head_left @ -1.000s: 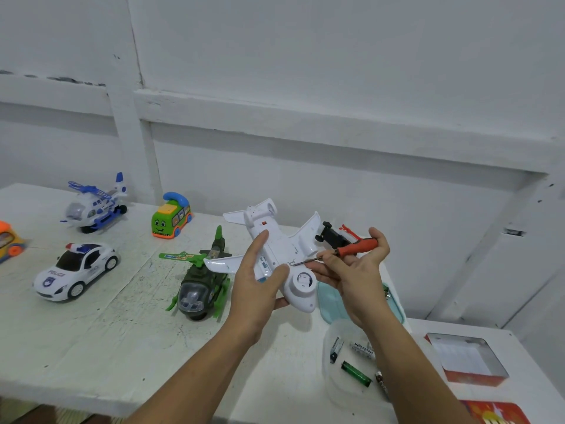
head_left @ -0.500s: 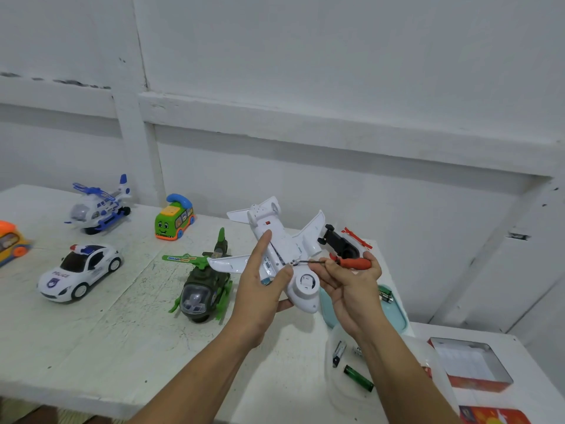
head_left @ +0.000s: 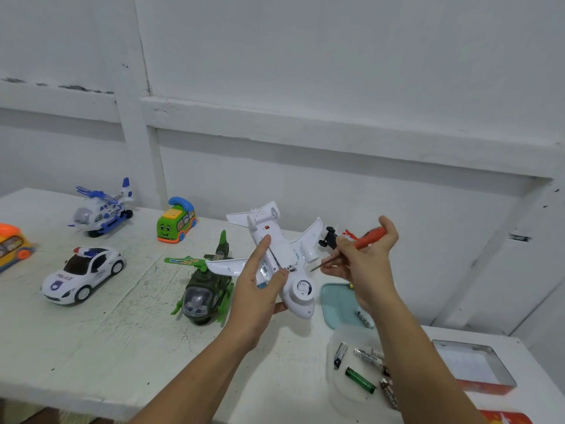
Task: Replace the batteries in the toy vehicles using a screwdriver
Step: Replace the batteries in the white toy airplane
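Note:
A white toy airplane (head_left: 276, 249) is held belly-up above the table by my left hand (head_left: 260, 286), thumb and forefinger lying along its underside near the battery cover. My right hand (head_left: 365, 261) grips a small screwdriver with an orange-red handle (head_left: 368, 238); its metal tip sits just right of the plane's belly, a short gap from the cover's screw. Loose batteries (head_left: 365, 356) lie in a clear container (head_left: 333, 377) under my right forearm.
On the white table (head_left: 91, 347) stand a green helicopter (head_left: 204, 289), a police car (head_left: 82, 272), a blue-white helicopter (head_left: 102, 208), a green bus (head_left: 175, 223) and an orange toy (head_left: 12, 246). A teal lid (head_left: 339, 304), a metal tin (head_left: 474, 365) and a black-red toy (head_left: 331, 240) lie at the right.
My right hand has drawn the screwdriver back to the right, so its tip has come off the plane's belly. My left hand still holds the plane in the same place.

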A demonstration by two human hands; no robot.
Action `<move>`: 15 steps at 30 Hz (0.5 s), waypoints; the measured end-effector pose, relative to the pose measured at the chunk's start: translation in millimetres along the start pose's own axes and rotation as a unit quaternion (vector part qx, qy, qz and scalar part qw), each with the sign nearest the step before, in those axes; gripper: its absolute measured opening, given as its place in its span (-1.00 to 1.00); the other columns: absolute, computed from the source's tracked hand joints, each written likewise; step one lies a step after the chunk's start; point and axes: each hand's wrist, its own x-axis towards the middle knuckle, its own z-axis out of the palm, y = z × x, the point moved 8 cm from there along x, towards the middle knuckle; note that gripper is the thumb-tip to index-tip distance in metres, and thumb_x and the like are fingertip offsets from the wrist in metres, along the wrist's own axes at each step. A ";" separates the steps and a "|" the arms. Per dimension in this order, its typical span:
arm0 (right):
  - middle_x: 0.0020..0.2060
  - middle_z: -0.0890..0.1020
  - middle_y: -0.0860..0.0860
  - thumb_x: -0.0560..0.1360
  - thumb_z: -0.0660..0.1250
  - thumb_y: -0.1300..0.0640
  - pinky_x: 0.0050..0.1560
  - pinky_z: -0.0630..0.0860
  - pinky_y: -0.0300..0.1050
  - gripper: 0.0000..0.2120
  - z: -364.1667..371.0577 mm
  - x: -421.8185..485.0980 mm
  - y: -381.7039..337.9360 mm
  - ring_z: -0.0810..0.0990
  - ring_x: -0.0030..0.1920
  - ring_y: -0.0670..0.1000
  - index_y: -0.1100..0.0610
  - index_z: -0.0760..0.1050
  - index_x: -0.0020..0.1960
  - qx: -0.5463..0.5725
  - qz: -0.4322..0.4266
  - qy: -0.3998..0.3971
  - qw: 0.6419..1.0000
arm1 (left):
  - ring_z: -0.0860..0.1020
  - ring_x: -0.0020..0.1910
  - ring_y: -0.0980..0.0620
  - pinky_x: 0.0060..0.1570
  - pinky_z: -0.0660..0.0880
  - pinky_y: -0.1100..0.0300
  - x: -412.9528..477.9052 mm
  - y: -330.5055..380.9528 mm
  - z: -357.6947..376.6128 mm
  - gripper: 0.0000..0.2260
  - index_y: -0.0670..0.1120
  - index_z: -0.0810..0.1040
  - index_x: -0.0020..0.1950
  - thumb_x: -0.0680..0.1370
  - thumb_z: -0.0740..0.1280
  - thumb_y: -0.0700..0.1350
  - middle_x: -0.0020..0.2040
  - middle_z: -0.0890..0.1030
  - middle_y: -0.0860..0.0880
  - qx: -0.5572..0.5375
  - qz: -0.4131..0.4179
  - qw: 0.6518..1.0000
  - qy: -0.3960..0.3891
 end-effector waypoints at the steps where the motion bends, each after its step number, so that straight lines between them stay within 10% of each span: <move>1: -0.25 0.56 0.25 0.56 0.28 0.35 -0.38 0.60 -0.05 -0.30 3.7 1.4 -7.2 0.59 -0.47 0.10 -0.19 0.00 0.42 -0.056 -0.005 -0.027 0.998 | 0.66 -0.04 0.19 -0.23 0.62 0.15 0.5 -0.1 -0.7 -0.47 0.30 0.40 0.39 0.59 0.33 -0.26 0.13 0.57 0.31 0.001 0.002 1.000 0.000; 7: -0.16 0.64 0.24 0.46 0.45 0.28 -0.29 0.65 0.03 -0.27 42.2 -5.6 -7.3 0.67 -0.32 0.22 -0.27 0.14 0.36 -0.288 0.017 -0.197 0.937 | 0.65 -0.02 0.24 -0.21 0.62 0.20 2.2 1.4 0.4 -0.46 0.28 0.40 0.40 0.59 0.32 -0.28 0.17 0.52 0.34 0.029 0.028 0.999 -0.016; 15: -0.14 0.57 0.11 0.43 0.47 0.33 -0.18 0.68 0.03 -0.28 47.1 -5.4 7.9 0.67 -0.29 0.06 -0.16 0.23 0.39 -0.273 0.017 -0.168 0.947 | 0.61 0.18 0.12 0.08 0.62 -0.06 4.0 -1.3 -4.4 -0.41 0.39 0.39 0.36 0.56 0.37 -0.25 0.36 0.49 0.18 0.078 0.053 0.995 -0.025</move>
